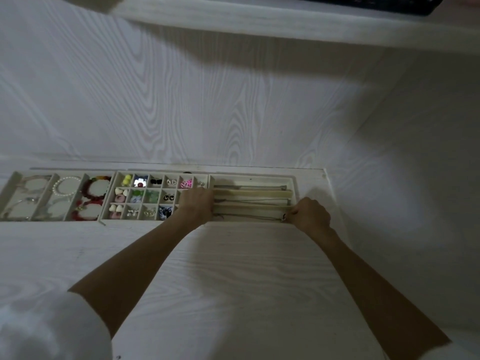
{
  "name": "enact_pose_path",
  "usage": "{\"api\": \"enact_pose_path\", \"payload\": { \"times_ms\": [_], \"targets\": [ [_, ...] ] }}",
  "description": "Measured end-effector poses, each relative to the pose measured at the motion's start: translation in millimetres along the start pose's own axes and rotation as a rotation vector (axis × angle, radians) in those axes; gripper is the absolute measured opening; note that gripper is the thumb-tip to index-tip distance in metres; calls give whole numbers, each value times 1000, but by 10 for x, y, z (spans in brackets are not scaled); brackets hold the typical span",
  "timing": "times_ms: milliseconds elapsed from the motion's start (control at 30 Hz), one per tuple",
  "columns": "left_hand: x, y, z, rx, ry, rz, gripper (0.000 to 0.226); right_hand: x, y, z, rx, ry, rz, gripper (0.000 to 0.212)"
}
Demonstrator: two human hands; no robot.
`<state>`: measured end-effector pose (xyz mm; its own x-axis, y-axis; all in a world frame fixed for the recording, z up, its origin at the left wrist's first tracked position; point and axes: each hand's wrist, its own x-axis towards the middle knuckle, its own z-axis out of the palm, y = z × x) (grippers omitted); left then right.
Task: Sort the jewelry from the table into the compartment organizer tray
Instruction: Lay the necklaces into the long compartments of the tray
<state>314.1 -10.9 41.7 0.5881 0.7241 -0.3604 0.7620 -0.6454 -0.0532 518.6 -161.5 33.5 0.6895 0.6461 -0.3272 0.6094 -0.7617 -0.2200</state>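
Along the far edge of the white wood-grain table (233, 268), three cream organizer trays sit side by side in a row. Both hands work at the right-hand one, the necklace tray (293, 181), whose long channels run left to right. The left hand (197, 205) rests at the tray's left end with its fingers curled down over the rim; what they grip is covered by the hand itself, so I cannot tell whether they pinch a chain or only the divider. The right hand (310, 214) sits at the tray's right end, knuckles up, fingers curled, pinching the end of a thin dark necklace (249, 216) that lies stretched along the nearest channel; a small metal clasp shows just beside its fingertips. A second thin chain (249, 187) lies in the farthest channel.

The middle tray (117, 181) is a grid of small cells holding earrings and charms: yellow beads, pink pieces, white hearts, green bits. Most are too small and dim to name, and the left hand covers its right-hand cells. The left tray (15, 178) holds bracelets, among them a white pearl bracelet (65, 185) and a dark red beaded one (97, 188); its left end is cut off by the frame.

White sleeves show at the bottom corners, blurred. The light is low throughout.
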Motion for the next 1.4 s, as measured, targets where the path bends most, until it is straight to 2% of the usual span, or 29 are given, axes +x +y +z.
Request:
{"api": "enact_pose_path", "payload": {
  "times_ms": [133,200,367,500,600,867,1100,1300,1400],
  "targets": [
    [-25,-30,-16,-45,7,10,32,-81,58,-152,-60,43,-116,14],
    [-30,-55,-1,-81,17,16,28,-103,169,-242,-124,99,-233,16],
    [-21,-57,38,-144,24,14,21,-49,327,-227,-409,82,-628,45],
    [-12,-70,31,-140,14,22,20,-79,302,-131,-553,199,-834,62],
    [-13,-72,28,-124,13,37,21,-98,317,-65,-628,219,-819,59],
    [-8,-77,9,-73,16,59,27,-148,468,36,-619,330,-755,53],
    [-17,-52,-13,86,15,131,40,-112,449,111,-644,396,-749,46],
    [-25,-62,-12,107,41,177,34,-110,444,132,-604,448,-756,47],
    [2,-107,6,72,45,152,29,-109,443,125,-540,462,-762,41]
  ]
}}
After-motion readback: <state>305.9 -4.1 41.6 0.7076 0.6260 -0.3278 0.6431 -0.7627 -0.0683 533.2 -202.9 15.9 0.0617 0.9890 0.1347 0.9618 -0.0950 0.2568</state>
